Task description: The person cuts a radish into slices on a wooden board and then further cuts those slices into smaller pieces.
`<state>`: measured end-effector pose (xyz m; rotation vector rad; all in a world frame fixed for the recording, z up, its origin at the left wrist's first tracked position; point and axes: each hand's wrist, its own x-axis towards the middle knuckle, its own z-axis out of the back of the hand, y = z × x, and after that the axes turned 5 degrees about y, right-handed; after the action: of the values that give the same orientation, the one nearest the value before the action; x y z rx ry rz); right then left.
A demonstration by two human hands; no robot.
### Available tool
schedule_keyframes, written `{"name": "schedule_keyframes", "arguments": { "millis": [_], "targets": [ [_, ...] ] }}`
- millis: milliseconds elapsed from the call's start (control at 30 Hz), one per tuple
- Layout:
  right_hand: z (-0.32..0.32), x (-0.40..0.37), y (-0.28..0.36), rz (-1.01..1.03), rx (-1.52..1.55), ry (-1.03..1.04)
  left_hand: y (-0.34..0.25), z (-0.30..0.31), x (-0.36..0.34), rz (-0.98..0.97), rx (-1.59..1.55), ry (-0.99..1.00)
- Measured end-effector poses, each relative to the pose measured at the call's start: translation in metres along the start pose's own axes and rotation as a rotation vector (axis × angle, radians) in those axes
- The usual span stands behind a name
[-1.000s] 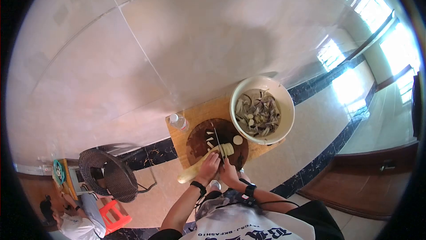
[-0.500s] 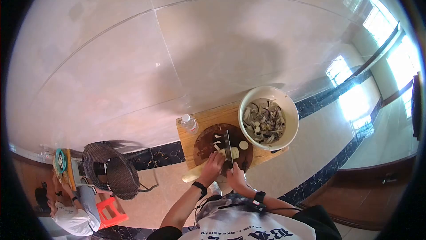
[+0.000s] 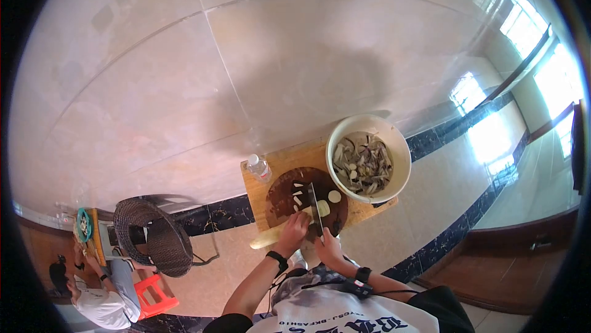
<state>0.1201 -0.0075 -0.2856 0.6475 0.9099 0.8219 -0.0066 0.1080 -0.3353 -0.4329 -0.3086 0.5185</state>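
On a round dark cutting board [image 3: 280,194], my left hand [image 3: 292,233] is wrapped round a long pale vegetable [image 3: 268,238], whose uncut end sticks out to the left. My right hand [image 3: 329,245] grips the handle of a knife [image 3: 315,205], its blade upright across the vegetable beside my left fingers. Just right of the blade lies a cut piece [image 3: 324,208], with a round slice [image 3: 334,196] above it. Several thin pale strips [image 3: 297,200] lie left of the blade. A white basin [image 3: 403,164] of cut pieces in liquid stands to the right.
A clear bottle [image 3: 259,169] stands at the back left of the wooden table [image 3: 295,158]. Further left are a brown wicker chair [image 3: 154,234], a red stool [image 3: 154,296] and a seated person [image 3: 101,302] beside a small table with a teal bowl [image 3: 84,224].
The camera view has shifted slightly, so table and basin sit a little further left and up. The blade leans a bit more to the left at its top. Both hands keep their holds.
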Motion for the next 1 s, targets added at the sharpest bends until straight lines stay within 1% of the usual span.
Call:
{"name": "schedule_keyframes", "arguments": {
  "millis": [100,300,433,533,800,1000],
  "targets": [
    [0.004,-0.007,0.0,-0.004,-0.039,0.039,-0.004,-0.003,-0.002,0.008,0.023,-0.005],
    [-0.001,-0.016,-0.002,0.02,-0.118,0.021,-0.009,-0.006,-0.001,0.039,0.055,-0.011],
    [-0.002,-0.019,-0.003,0.029,-0.15,0.046,-0.011,-0.009,-0.002,0.052,0.054,-0.012],
    [-0.009,-0.018,-0.01,0.056,-0.125,0.055,-0.01,-0.009,-0.002,0.019,0.119,-0.069],
    [-0.029,-0.025,0.007,0.04,-0.093,0.01,0.0,-0.011,-0.01,-0.009,0.089,-0.043],
    [-0.036,-0.03,0.009,0.018,-0.147,-0.024,0.004,-0.008,-0.012,-0.045,0.044,-0.043]
  ]
}}
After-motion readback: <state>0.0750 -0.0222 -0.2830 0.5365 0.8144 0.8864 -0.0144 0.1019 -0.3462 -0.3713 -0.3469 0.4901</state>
